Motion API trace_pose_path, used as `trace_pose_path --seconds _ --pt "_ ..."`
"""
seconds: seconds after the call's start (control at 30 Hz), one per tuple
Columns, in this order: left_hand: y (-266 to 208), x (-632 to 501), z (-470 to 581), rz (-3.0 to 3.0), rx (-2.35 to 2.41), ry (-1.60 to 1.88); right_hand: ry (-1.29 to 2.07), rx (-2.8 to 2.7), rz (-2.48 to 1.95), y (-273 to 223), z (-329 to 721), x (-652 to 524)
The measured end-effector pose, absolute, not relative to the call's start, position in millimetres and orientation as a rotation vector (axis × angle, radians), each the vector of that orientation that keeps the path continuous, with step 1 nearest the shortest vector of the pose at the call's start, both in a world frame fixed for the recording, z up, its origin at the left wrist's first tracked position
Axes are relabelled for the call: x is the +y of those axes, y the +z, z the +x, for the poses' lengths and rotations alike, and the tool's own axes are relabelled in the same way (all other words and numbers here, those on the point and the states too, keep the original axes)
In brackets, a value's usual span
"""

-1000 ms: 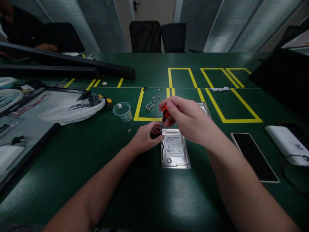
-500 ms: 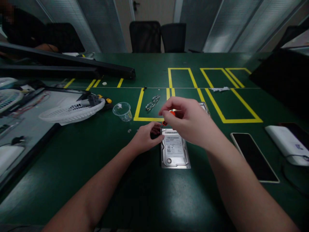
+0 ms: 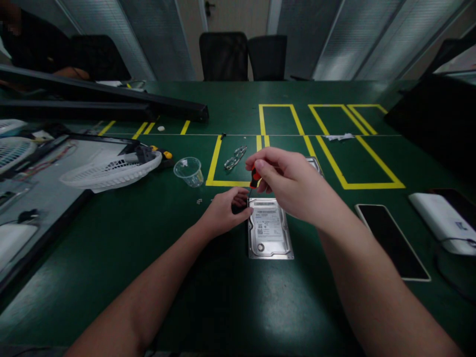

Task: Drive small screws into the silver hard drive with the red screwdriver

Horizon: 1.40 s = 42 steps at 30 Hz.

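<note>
Screwdriver (image 3: 255,178) pinched in my right grip (image 3: 286,181), tip at upper-left corner of hard drive (image 3: 270,230), mid-frame; left grip (image 3: 225,210) touches its edge, clasp unclear. Best turned upright, under steady pressure.

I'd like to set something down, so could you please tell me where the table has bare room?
Bare table lies on the hard drive's near side, between the forearms, and inside the yellow rectangle beyond the phone. It is crowded at left, around the white frame, and at the drive's far-left corner, by the left hand, right hand and screwdriver.
</note>
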<state>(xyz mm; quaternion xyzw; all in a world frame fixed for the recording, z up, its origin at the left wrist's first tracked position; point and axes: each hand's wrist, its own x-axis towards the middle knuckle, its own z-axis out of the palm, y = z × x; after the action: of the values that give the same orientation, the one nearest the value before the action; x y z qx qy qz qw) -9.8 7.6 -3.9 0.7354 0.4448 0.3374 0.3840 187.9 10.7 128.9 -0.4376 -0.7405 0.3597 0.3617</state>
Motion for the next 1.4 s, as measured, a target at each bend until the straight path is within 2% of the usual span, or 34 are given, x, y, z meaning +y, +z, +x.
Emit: trace_pose_path --seconds 0.23,0.63,1.03,1.4 --pt "-1.8 7.3 -9.4 1.897 1.138 0.853 0.911 -1.885 -1.221 130.6 188.4 6.2" --pt "-0.3 7.1 -9.2 1.93 1.153 0.857 1.025 -1.943 -0.993 129.9 186.7 9.4" --pt "-3.8 7.6 -9.8 1.898 1.123 0.871 0.87 -1.838 -1.247 129.0 188.4 8.1" --pt "-0.5 7.3 -9.1 1.933 1.147 0.864 0.935 -1.995 -1.005 132.7 187.1 5.1"
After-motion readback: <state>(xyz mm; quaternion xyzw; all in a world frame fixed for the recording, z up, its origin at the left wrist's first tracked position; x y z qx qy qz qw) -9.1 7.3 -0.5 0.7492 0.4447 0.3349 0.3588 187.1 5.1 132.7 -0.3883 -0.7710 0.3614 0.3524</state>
